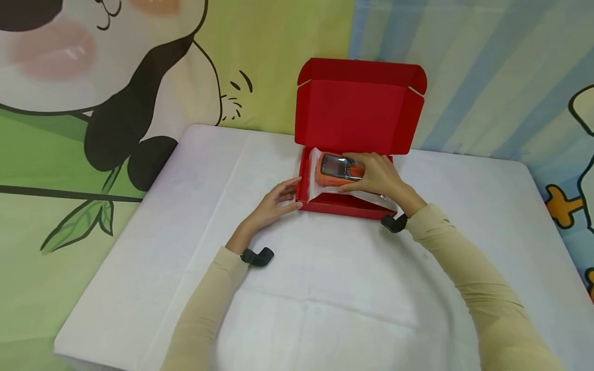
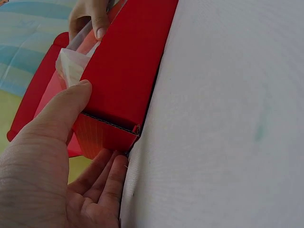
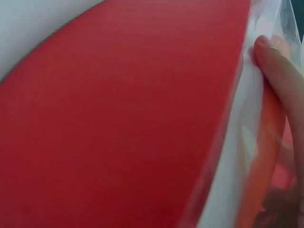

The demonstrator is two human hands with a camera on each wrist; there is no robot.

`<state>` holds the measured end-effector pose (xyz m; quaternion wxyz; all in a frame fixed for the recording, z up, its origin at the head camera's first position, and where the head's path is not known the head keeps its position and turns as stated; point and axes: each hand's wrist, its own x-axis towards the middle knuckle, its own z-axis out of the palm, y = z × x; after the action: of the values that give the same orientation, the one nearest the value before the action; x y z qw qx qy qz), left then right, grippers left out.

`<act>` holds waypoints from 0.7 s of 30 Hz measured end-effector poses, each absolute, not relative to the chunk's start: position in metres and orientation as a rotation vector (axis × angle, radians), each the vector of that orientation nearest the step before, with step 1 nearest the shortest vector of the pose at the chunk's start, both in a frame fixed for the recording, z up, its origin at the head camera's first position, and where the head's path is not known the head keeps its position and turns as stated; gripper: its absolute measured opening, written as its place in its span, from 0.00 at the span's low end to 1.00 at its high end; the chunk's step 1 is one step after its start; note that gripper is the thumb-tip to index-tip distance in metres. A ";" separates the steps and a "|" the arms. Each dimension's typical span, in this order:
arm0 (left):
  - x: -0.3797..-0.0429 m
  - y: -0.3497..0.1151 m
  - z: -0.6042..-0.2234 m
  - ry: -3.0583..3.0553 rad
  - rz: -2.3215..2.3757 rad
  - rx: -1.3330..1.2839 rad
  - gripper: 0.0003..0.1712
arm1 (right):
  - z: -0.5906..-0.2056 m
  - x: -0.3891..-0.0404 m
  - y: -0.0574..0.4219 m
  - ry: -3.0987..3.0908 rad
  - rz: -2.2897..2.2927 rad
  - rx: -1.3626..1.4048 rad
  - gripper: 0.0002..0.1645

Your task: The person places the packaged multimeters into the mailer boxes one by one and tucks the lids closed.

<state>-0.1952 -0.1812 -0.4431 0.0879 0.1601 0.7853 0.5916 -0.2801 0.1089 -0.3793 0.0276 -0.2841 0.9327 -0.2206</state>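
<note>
Resting nearest the camera: two forearms in beige sleeves (image 1: 468, 273) reach forward over the white table (image 1: 153, 247), each with a small black wrist camera (image 1: 257, 256) strapped on
Left hand: the left hand (image 1: 274, 202) lies at the near-left corner of the red box (image 1: 345, 203); in the left wrist view its thumb presses on the top edge of the side wall and its fingers (image 2: 107, 178) sit loosely bent under the corner against the table, steadying the box rather than clenching it
Right hand: the right hand (image 1: 378, 175) reaches into the box from the right, fingers and thumb curled round the orange device (image 1: 336, 169), gripping it through its clear plastic bag (image 1: 325, 191)
Orange device: an orange-cased handheld unit with a dark screen facing up, lying lengthwise inside the box tray, its left end showing and its right end under the hand; the bag spills toward the front wall of the tray
Right wrist view: very close; one fingertip (image 3: 273, 64) presses on the clear plastic, orange showing through, red cardboard filling the left
Red box: a corrugated mailer-type carton standing near the far edge of the table, its hinged lid (image 1: 359, 113) open and upright behind the tray
Farthest: a cartoon backdrop (image 1: 93, 77) with a panda, bamboo leaves and pale stripes
</note>
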 end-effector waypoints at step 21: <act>-0.209 -0.186 -0.476 2.369 1.768 0.474 0.39 | -0.413 -0.291 0.100 2.850 -0.663 -0.794 0.55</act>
<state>-0.2087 -0.1860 -0.4757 0.0738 0.1579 0.7892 0.5889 -0.2909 0.0998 -0.4133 0.0549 -0.2616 0.9386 -0.2183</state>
